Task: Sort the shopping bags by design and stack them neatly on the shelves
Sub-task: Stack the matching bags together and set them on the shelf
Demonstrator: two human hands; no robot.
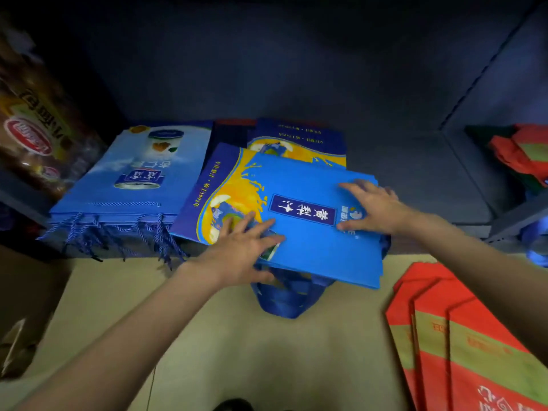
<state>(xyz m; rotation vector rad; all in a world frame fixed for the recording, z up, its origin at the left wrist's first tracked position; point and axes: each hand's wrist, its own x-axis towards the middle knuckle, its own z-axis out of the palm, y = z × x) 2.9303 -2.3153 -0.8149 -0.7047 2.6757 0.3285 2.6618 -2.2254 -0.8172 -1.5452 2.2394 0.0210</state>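
Nearest in view, two bare forearms reaching in from below, and beside the right one a fan of red-and-green bags spread on the tan floor, overlapped so each edge shows, probably parked there as one design waiting its turn. Beyond that, the dark shelf, low and deep, taking the blue designs side by side. On its left part, a pale blue stack squared up with the cord handles all hanging off the front lip, so one kind kept together. Just beside it, touching along one edge, the blue-and-yellow stack, and on top the blue-and-yellow bag now being dealt with: skewed, front end overhanging the lip, dark blue strap handles drooping toward the floor. Left hand flat on the near left part, fingers spread and straight, pressing rather than gripping. Right hand flat on the right part, fingers straight, thumb along the near side, nothing pinched. Likely a push-and-square move, sliding it back to match the pile beneath. Far right, more red bags heaped on the neighbouring shelf. Far left, a brown printed packet leaning upright.
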